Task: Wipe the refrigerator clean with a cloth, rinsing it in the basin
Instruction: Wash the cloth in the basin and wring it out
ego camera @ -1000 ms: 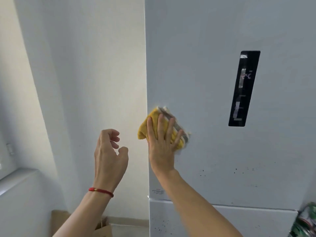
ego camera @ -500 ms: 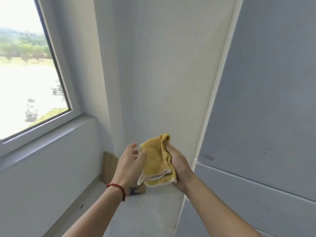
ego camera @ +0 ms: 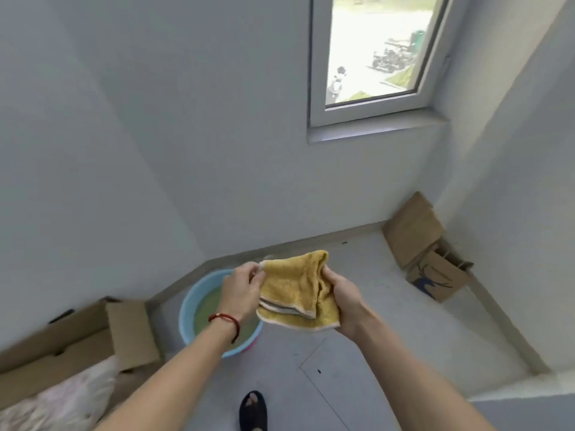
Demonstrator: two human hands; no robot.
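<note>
Over the grey floor [ego camera: 389,353], 2 hands grip the cloth [ego camera: 295,290]: left [ego camera: 241,289], right [ego camera: 343,301]; basin [ego camera: 189,301] below, by white walls.

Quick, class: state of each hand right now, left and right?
Left hand: pinching the top corner of the yellow cloth.
Right hand: gripping the cloth's other edge.
</note>
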